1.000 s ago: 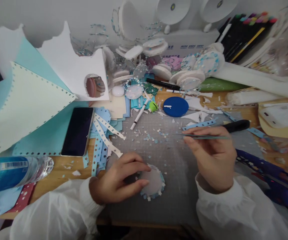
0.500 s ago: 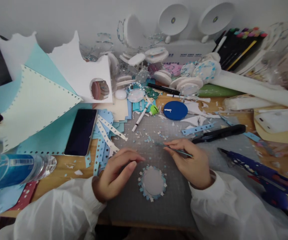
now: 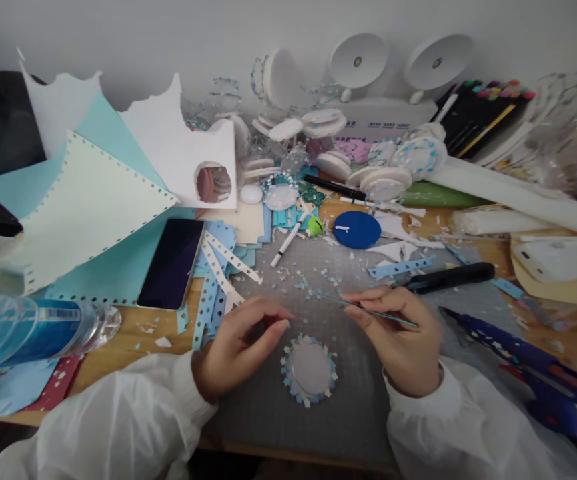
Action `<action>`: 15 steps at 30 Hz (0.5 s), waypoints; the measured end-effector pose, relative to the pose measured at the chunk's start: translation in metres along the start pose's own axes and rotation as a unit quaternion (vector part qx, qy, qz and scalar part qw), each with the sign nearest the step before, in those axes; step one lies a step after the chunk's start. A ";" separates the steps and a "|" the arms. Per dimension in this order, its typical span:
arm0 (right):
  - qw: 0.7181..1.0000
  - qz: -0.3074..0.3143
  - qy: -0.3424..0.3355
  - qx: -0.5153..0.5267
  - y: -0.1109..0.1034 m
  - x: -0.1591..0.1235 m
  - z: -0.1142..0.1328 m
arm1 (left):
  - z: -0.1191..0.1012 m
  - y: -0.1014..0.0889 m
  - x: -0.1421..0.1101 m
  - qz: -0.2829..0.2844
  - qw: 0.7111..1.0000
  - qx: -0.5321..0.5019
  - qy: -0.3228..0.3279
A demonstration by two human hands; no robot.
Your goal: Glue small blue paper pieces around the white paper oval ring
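In my right hand (image 3: 401, 337) is a pair of slim tweezers (image 3: 381, 313), pinched between thumb and fingers. Their tips point left over small loose paper stars (image 3: 313, 290) scattered on the grey cutting mat (image 3: 338, 427). My left hand (image 3: 248, 343) hovers by the mat's left side, thumb tip drawn close against the index fingertip; anything between them is too small to make out. A round translucent disc (image 3: 312, 369) lies between and below my hands, its rim ringed with blue and white stars. Neither hand touches it.
Left are a phone (image 3: 172, 263), punched paper strips (image 3: 223, 273) and a water bottle (image 3: 43, 333). A black-handled tool (image 3: 451, 277) and a blue glue gun (image 3: 523, 357) lie right. Behind stand white discs (image 3: 331, 163), a blue oval (image 3: 357, 230) and markers (image 3: 493, 110).
My right hand with the tweezers has shifted slightly right and down. My left thumb has closed in toward the index fingertip. The whole view has moved a little.
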State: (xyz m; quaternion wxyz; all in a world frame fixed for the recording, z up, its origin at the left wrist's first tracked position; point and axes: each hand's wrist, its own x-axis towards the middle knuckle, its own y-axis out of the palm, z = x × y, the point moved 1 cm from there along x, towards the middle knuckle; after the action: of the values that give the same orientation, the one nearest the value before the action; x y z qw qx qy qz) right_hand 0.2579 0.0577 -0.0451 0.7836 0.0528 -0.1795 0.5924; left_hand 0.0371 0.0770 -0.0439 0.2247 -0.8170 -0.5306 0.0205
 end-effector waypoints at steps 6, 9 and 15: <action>0.996 0.080 -0.042 0.020 0.005 -0.008 0.009 | 0.001 0.002 0.002 0.008 0.999 -0.017 -0.029; 0.994 0.100 -0.035 0.031 0.007 -0.012 0.011 | 0.002 0.001 0.001 0.009 0.999 -0.030 -0.024; 0.993 0.104 -0.004 0.047 0.010 -0.013 0.013 | 0.002 0.001 0.001 0.000 1.000 -0.005 0.000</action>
State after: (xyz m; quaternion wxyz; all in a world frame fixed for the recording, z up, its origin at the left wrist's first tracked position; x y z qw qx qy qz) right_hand 0.2428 0.0449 -0.0389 0.7135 0.0734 -0.1591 0.6784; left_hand 0.0381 0.0782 -0.0456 0.2203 -0.8183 -0.5306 0.0182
